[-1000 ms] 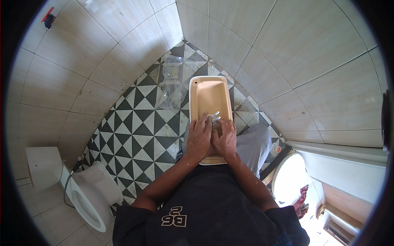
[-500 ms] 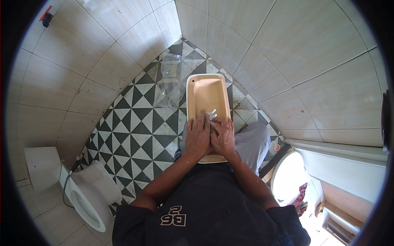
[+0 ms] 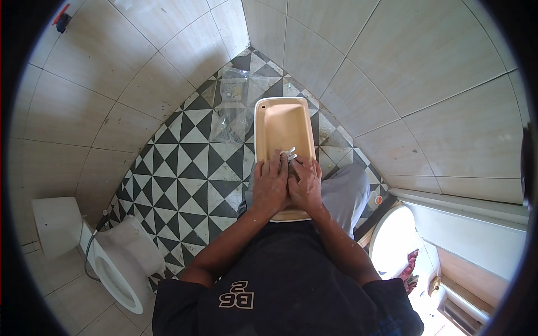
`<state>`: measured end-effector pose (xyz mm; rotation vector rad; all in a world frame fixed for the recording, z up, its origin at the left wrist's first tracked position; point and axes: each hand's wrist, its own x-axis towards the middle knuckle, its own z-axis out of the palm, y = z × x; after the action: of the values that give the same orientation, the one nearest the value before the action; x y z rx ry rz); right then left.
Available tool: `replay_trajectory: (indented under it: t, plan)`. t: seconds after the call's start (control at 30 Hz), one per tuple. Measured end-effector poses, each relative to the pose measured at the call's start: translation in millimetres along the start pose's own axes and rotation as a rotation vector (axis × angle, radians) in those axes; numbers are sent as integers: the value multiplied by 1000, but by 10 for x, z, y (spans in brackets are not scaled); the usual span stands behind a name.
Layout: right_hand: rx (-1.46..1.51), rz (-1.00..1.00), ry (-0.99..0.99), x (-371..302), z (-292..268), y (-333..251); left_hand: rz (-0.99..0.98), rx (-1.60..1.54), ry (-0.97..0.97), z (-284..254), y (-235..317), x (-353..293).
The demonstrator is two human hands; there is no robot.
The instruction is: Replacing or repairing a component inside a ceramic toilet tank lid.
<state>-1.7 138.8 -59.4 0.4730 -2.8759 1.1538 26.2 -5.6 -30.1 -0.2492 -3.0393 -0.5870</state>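
Across my lap lies a shallow rectangular tub (image 3: 286, 126), tan inside with a white rim and a small dark hole at its far left corner. Both hands are bent together over its near half. My left hand (image 3: 270, 183) and my right hand (image 3: 304, 183) close around a small white fitting (image 3: 291, 152) with thin prongs, which pokes out beyond the fingertips. Its lower part is hidden under the fingers, and so are my thumbs. The outer fingers of each hand rest near the tub's side rims.
Clear plastic wrapping (image 3: 234, 106) lies on the black-and-white patterned floor (image 3: 193, 159). A white toilet (image 3: 120, 280) with a hose (image 3: 89, 260) stands at left. At right are a small orange-capped container (image 3: 376, 200) and a round white object (image 3: 394, 238). Tiled walls (image 3: 414, 112) meet ahead.
The view has shifted very slightly. Both hands stay at the white fitting, with only small movements of the fingers and the prongs.
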Motion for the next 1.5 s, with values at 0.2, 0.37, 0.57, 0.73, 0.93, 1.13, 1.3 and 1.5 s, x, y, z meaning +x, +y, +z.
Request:
replay_trajectory:
  t: [0.2, 0.37, 0.57, 0.73, 0.93, 1.13, 1.3, 1.5]
  plan:
    - [115, 98, 30, 41, -1, 3, -13, -56, 61, 93, -35, 1]
    - [1, 51, 50, 32, 17, -39, 39, -32, 15, 16, -14, -35]
    - [-37, 7, -16, -6, -4, -62, 8, -40, 28, 33, -43, 9]
    - [-32, 10, -34, -28, 65, -22, 38, -56, 56, 43, -89, 32]
    - [69, 98, 94, 39, 49, -117, 20, -151, 59, 73, -81, -56]
    - [-1, 16, 31, 18, 1, -39, 14, -58, -15, -19, 24, 17]
    - [81, 74, 6, 9, 10, -26, 4, -9, 26, 46, -8, 26]
    - [-15, 67, 52, 19, 44, -92, 30, -79, -2, 3, -18, -47]
